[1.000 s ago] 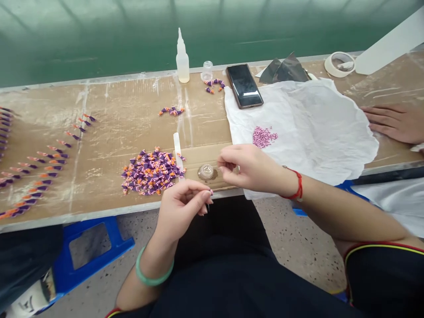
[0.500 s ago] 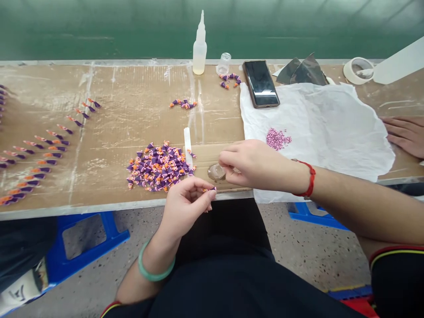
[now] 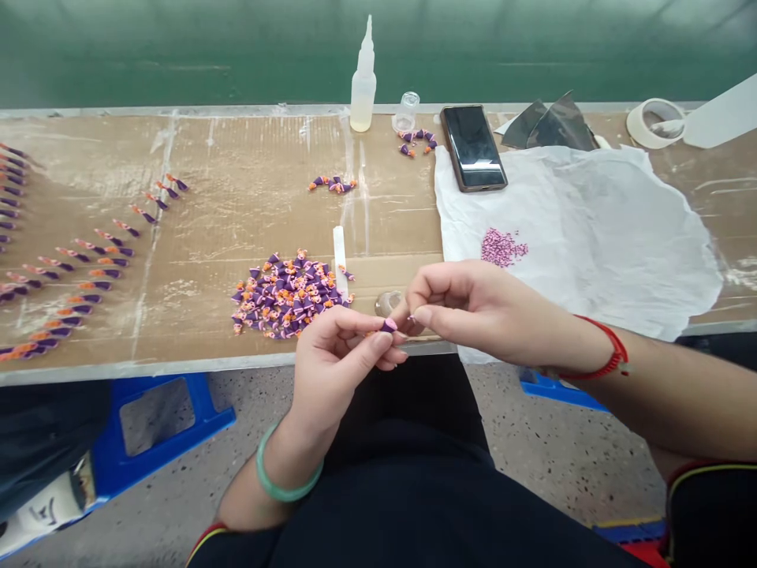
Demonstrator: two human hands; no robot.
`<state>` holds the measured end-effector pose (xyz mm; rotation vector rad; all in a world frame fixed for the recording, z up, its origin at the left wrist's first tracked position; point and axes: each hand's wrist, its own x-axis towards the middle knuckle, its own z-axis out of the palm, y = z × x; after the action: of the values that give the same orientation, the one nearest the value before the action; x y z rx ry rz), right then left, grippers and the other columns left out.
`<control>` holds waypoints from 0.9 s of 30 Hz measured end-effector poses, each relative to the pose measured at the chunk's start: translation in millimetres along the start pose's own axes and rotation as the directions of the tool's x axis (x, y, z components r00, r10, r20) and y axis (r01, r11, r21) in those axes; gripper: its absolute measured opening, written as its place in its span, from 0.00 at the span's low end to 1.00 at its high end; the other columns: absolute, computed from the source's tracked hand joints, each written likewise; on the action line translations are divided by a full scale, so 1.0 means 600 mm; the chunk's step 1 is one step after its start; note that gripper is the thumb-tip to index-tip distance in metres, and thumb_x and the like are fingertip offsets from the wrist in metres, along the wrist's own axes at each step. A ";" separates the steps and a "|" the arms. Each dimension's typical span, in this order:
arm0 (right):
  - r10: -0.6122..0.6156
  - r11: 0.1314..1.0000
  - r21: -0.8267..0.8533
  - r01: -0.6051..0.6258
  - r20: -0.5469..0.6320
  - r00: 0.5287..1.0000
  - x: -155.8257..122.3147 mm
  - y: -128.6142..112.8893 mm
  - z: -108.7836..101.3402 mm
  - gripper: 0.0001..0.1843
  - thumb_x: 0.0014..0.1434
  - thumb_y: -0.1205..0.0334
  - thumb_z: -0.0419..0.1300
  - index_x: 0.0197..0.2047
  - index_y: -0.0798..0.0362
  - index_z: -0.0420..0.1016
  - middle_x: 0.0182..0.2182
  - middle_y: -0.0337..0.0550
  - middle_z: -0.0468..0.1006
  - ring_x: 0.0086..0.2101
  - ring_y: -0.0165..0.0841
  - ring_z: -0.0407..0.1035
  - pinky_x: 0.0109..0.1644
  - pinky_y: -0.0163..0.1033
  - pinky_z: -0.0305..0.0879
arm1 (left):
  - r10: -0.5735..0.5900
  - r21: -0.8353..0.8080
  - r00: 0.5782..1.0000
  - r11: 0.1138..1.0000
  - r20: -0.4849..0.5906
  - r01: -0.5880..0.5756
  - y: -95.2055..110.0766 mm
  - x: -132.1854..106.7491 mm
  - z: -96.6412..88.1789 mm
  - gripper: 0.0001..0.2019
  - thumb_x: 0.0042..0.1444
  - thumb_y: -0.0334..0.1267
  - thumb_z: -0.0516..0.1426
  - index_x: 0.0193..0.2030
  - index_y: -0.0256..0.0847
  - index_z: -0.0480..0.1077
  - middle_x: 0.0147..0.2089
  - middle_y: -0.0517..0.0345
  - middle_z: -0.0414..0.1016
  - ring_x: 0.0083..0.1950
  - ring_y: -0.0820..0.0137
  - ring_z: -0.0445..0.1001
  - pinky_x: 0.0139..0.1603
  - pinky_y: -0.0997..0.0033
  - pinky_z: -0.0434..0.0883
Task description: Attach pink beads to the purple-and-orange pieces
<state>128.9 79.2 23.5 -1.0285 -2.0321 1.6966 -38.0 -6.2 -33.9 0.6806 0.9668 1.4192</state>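
Between the thumb and forefinger of my left hand (image 3: 334, 347) is a small purple, pink and orange figurine (image 3: 389, 325), its purple and pink end toward my right hand. My right hand (image 3: 485, 312) pinches a tiny pink piece (image 3: 412, 318) at its fingertips, just beside the figurine. Whether the two touch I cannot tell. Behind the fingertips lies a small clear dish (image 3: 387, 301), partly hidden. A heap of similar figurines (image 3: 287, 296) sits left of my hands, next to a white strip (image 3: 340, 260). Tiny pink pieces (image 3: 502, 247) lie heaped on a white cloth (image 3: 627, 229).
At the back of the cardboard-covered table (image 3: 236, 197) stand a nozzle bottle (image 3: 363, 95) and a small clear cup (image 3: 406, 112). A phone (image 3: 473, 147) and a tape roll (image 3: 654, 122) are farther right. Rows of figurines (image 3: 100, 272) extend across the left side.
My right hand has moved from over the clear dish toward my left fingertips, with a tiny pink piece now visible in its pinch. The other person's hand at the right edge is gone from view.
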 end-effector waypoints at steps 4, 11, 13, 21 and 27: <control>-0.003 0.995 0.095 0.002 0.012 1.000 -0.011 -0.005 0.008 0.06 0.58 0.67 0.58 0.29 0.51 0.68 0.26 0.37 0.79 0.30 0.29 0.76 0.30 0.31 0.71 | 0.013 -0.045 1.000 0.999 0.018 -0.012 0.004 -0.008 0.010 0.08 0.50 0.37 0.71 0.32 0.41 0.77 0.30 0.61 0.84 0.25 0.72 0.82 0.24 0.82 0.78; -0.061 0.996 0.057 0.062 -0.013 0.998 -0.022 -0.014 0.009 0.07 0.57 0.70 0.57 0.28 0.51 0.68 0.23 0.33 0.77 0.24 0.25 0.70 0.24 0.29 0.64 | 0.029 -0.032 0.999 0.999 0.024 -0.029 0.008 -0.015 0.018 0.08 0.50 0.36 0.71 0.31 0.41 0.76 0.31 0.61 0.85 0.26 0.71 0.83 0.25 0.82 0.80; -0.086 0.996 0.025 0.087 -0.023 0.996 -0.024 -0.015 0.009 0.07 0.57 0.69 0.57 0.28 0.51 0.69 0.22 0.32 0.75 0.21 0.24 0.66 0.22 0.29 0.61 | 0.038 -0.035 0.999 0.999 0.029 -0.036 0.009 -0.015 0.020 0.08 0.50 0.35 0.71 0.31 0.40 0.76 0.31 0.61 0.85 0.27 0.71 0.83 0.25 0.82 0.80; -0.100 0.992 -0.083 0.095 -0.055 0.994 -0.027 -0.020 0.011 0.07 0.58 0.67 0.57 0.27 0.51 0.69 0.20 0.32 0.72 0.20 0.24 0.63 0.22 0.30 0.59 | 0.066 -0.070 0.996 0.996 0.062 -0.062 0.008 -0.015 0.024 0.06 0.52 0.32 0.70 0.33 0.40 0.78 0.31 0.61 0.85 0.27 0.71 0.84 0.28 0.82 0.81; -0.101 0.982 -0.167 0.090 -0.059 0.993 -0.031 -0.024 0.010 0.07 0.58 0.65 0.57 0.28 0.51 0.70 0.22 0.34 0.73 0.23 0.25 0.66 0.25 0.30 0.63 | 0.061 -0.090 0.995 0.994 0.074 -0.054 0.009 -0.016 0.026 0.05 0.52 0.31 0.70 0.33 0.40 0.79 0.32 0.61 0.85 0.28 0.70 0.84 0.28 0.81 0.81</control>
<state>133.5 61.6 39.7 -1.0057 -2.1700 1.4476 -26.4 -12.7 -20.5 0.6964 0.8257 1.4668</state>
